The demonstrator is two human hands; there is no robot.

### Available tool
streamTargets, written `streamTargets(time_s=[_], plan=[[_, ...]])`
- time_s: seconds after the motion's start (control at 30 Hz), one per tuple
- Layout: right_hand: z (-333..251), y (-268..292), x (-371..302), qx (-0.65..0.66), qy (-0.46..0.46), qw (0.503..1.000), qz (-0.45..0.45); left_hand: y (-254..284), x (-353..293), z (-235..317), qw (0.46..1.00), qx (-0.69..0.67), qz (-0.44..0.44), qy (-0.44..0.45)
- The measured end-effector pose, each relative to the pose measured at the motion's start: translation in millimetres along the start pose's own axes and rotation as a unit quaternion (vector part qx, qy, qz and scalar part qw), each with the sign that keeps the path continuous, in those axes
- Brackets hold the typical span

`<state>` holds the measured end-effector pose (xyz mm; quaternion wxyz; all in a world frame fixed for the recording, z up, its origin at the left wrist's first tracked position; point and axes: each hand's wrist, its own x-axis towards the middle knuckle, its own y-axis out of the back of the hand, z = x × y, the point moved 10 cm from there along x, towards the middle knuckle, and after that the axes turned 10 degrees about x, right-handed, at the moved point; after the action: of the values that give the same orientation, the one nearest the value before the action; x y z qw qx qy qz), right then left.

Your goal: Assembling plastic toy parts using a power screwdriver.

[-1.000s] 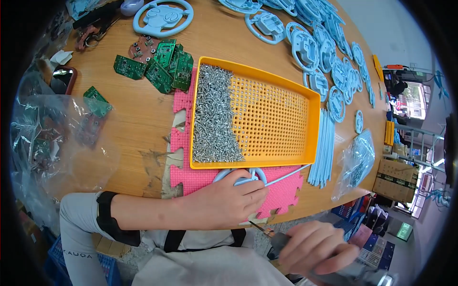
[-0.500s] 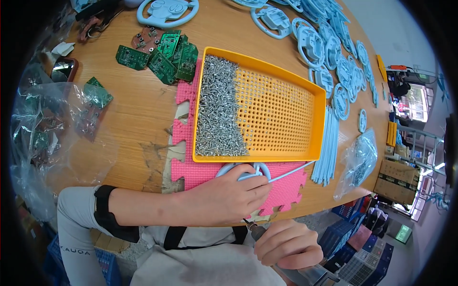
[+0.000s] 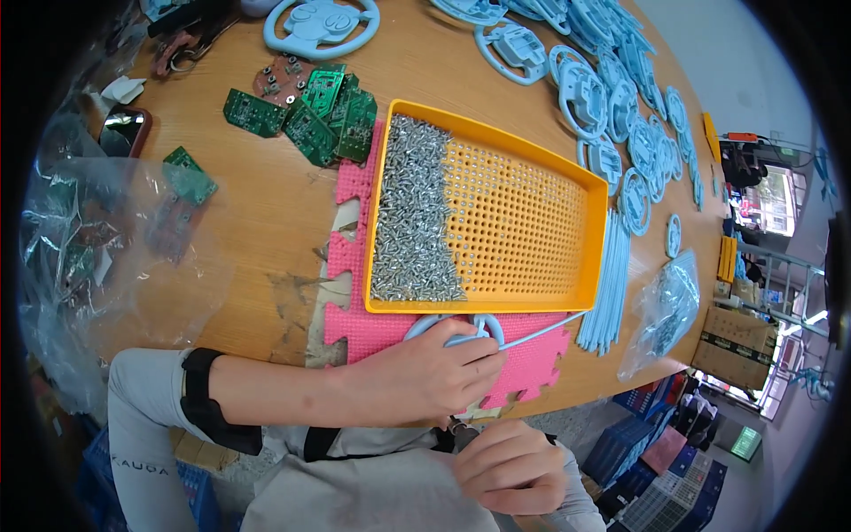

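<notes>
My left hand (image 3: 439,377) is closed over a small light-blue toy steering wheel (image 3: 490,326) at the front edge of the pink foam mat (image 3: 532,365). Only the wheel's upper rim shows past the fingers. A thin light-blue stick (image 3: 550,328) reaches from it to the right. Just below, my right hand (image 3: 512,468) grips a dark-handled screwdriver (image 3: 463,434), its tip hidden under the left hand. Directly beyond stands a yellow perforated tray (image 3: 483,308), with a heap of silver screws (image 3: 409,213) along its left side.
Green circuit boards (image 3: 310,133) lie behind the tray's left side. Clear plastic bags (image 3: 124,257) cover the left of the table. Many light-blue wheel parts (image 3: 585,97) are spread at the far right, with a bundle of sticks (image 3: 607,288) and a bag (image 3: 663,310) nearer.
My right hand and the screwdriver have moved left, closer under the left hand. The left hand keeps its hold on the wheel. The whole view has shifted slightly.
</notes>
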<state>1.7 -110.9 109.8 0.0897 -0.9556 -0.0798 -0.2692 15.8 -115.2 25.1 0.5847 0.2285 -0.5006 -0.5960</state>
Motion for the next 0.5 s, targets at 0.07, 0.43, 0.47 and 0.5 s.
streamTargets(time_s=[0.07, 0.43, 0.47, 0.5], plan=[[0.1, 3.4, 5.8, 0.023, 0.003, 1.0, -0.008, 2.3, 1.0, 1.0, 1.0, -0.001, 0.003, -0.003], [-7.6, 30.3, 38.3, 0.208, 0.032, 0.978, 0.01, 7.4, 2.8, -11.8, 0.994, -0.1, -0.003, 0.043], [-6.6, 32.9, 38.9, 0.211, 0.031, 0.977, 0.013, 5.5, 2.7, -12.1, 0.994, -0.103, -0.005, 0.045], [-4.9, 28.8, 39.1, 0.188, 0.024, 0.982, -0.012, 3.4, 2.8, -12.1, 0.995, -0.092, -0.002, 0.042]])
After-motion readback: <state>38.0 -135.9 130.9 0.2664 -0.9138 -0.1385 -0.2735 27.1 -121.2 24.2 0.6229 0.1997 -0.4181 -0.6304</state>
